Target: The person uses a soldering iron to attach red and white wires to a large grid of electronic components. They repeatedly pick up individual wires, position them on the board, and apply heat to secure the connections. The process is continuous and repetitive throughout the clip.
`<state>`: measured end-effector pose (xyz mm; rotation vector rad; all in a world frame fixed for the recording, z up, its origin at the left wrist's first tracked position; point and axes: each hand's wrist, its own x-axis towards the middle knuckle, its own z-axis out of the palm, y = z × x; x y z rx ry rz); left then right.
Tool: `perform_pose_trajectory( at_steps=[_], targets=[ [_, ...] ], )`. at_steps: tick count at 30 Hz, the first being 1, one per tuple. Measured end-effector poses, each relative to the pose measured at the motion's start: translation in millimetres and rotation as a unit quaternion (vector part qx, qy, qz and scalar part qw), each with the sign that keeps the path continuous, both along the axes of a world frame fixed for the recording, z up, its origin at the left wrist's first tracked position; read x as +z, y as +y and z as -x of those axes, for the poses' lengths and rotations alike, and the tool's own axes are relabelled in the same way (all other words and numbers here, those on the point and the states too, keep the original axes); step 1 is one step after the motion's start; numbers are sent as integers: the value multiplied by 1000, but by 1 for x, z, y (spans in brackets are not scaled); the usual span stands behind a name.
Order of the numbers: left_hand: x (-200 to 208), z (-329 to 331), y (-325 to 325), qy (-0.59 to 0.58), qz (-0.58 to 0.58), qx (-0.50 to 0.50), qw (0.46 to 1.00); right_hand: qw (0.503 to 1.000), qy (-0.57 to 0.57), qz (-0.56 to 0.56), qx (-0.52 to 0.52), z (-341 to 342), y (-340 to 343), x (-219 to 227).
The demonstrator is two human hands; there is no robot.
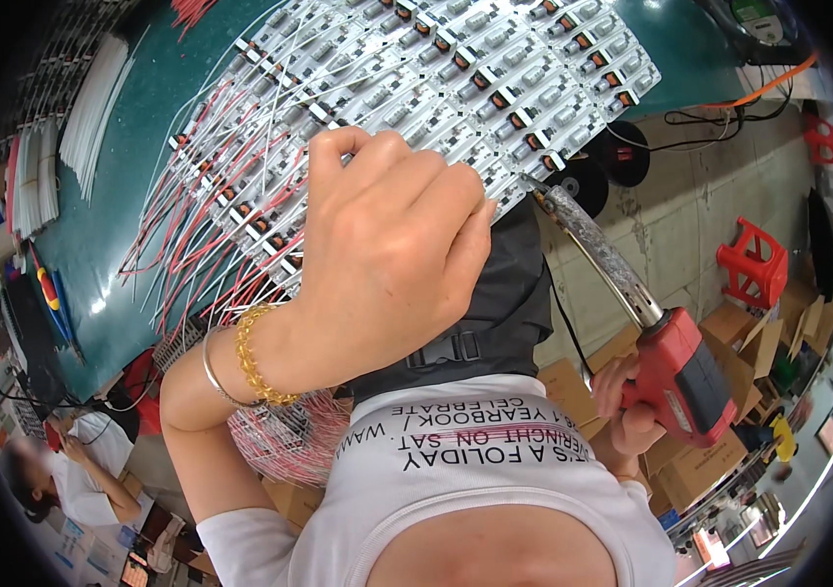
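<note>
Fingers (pixel 610 386) of the right hand (pixel 636 431) wrap a red-handled soldering iron (pixel 685 377), its tip near the lower right edge of a circuit-board panel (pixel 495 73); the left hand (pixel 392 249) curls over that panel, fingertips hidden, any grip impossible to tell; the panel lies partly over a green table (pixel 128 338).

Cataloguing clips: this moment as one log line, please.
Left hand: curled over circuit boards | Right hand: gripping soldering iron, tip near boards' edge | Wires: red, white, boards' left side
</note>
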<state>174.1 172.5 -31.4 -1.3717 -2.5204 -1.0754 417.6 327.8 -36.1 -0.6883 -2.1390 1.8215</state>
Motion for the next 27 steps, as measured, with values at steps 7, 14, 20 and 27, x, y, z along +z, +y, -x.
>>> perform_pose_trajectory(
  at_steps=[7, 14, 20, 27],
  targets=[
    [-2, 0, 0, 0, -1, -5, 1000, 995, 44, 84, -28, 18, -7, 8],
    [3, 1, 0, -18, -2, 1, 1000, 990, 105, 91, 29, 21, 8, -5],
    [8, 2, -14, 7, -8, 11, 1000, 983, 71, 97, 139, 19, 60, -21],
    [44, 102, -92, 114, 82, 308, 941, 931, 202, -214, -217, 79, 119, 55]
  ],
)
